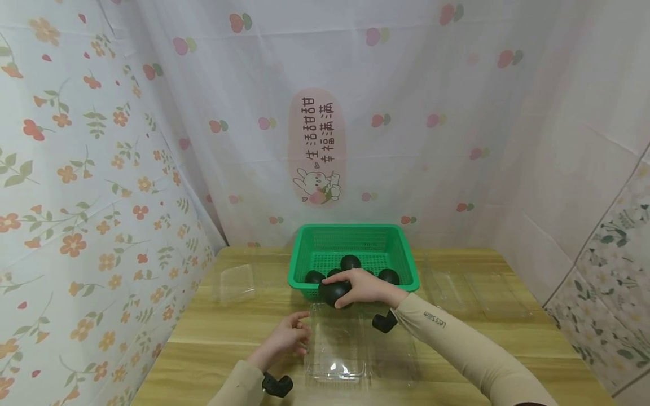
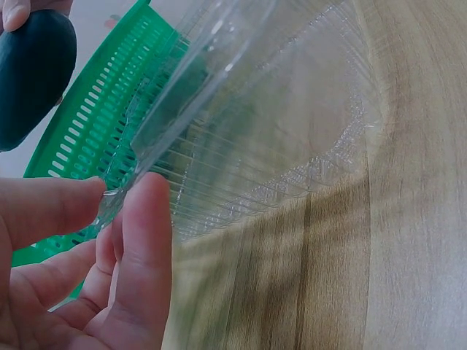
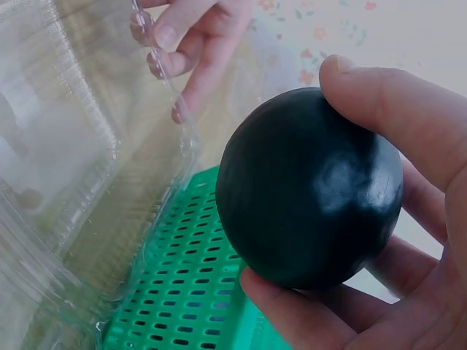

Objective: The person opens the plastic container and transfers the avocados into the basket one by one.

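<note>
My right hand [image 1: 369, 286] grips a dark, smooth, egg-shaped fruit [image 1: 331, 294], thumb on one side and fingers on the other. It holds the fruit over the front rim of the green basket [image 1: 354, 226], beyond the far end of a clear plastic box [image 1: 332, 345]. At the box's left edge is my left hand [image 1: 284, 337]; in the left wrist view its thumb and forefinger [image 2: 51, 211] pinch the thin plastic rim. More of the dark fruits [image 1: 350, 263] lie in the basket, partly hidden by my right hand and the front wall.
A second clear plastic part [image 1: 393, 355] lies along the box's right side. Another clear container [image 1: 237, 282] sits at the table's back left, and further clear containers [image 1: 495, 293] lie at the back right. Printed curtains [image 1: 386, 169] hang behind the wooden table [image 1: 203, 338] and at its sides.
</note>
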The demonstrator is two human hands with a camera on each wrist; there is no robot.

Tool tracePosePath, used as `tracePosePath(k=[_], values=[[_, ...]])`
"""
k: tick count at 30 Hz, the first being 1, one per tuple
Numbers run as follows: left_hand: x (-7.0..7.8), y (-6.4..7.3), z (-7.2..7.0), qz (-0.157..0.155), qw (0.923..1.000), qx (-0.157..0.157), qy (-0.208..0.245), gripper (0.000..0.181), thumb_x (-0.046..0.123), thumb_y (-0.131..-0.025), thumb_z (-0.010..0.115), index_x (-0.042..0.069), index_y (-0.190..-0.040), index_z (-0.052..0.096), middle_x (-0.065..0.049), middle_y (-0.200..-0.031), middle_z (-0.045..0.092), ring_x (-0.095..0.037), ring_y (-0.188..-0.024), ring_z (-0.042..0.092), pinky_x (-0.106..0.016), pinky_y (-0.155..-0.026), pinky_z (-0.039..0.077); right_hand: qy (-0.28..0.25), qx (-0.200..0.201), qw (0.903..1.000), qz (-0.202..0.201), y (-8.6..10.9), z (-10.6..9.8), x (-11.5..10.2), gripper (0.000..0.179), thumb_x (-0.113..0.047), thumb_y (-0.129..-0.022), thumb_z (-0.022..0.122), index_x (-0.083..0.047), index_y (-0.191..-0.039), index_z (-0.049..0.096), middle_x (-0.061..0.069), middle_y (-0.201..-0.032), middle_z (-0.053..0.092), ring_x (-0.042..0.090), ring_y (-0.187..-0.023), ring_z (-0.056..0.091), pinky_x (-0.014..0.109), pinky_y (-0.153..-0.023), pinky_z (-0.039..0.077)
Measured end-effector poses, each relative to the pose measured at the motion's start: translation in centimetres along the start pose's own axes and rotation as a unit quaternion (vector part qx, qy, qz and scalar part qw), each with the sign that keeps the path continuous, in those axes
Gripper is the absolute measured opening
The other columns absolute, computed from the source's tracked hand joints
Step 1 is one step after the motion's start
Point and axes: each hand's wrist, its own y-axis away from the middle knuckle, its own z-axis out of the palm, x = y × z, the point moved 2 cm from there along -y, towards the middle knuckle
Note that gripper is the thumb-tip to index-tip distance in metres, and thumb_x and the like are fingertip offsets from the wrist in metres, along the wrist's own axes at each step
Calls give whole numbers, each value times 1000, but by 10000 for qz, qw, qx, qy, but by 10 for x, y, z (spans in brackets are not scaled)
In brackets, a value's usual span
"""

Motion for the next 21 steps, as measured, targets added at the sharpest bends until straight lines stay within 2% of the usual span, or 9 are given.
tracePosePath(k=[6,14,21], values=[[-1,-1,-2,-36,10000,-18,31,56,-2,-92,57,-11,-142,35,-9,-90,53,-17,-71,56,-27,-52,55,-49,-8,10000,-32,-1,-3,-1,59,-28,-81,79,-19,-135,59,4,-136,54,17,-100,56,33,-75,52],[-1,-1,-3,-54,9999,-46,76,56,-3,-91,57,-11,-142,34,-9,-90,53,-17,-71,56,-26,-52,55,-64,-33,10000,30,-3,-5,3,59,-28,-81,79,-21,-135,59,5,-134,54,17,-99,56,34,-75,52],[0,-1,-2,-80,9999,-54,57,57,-2,-91,57,-11,-142,34,-9,-89,53,-16,-68,56,-25,-51,55,-168,-19,9998,79,-4,-11,4,58,-26,-82,79,-23,-135,59,4,-127,57,16,-94,58,34,-73,52]])
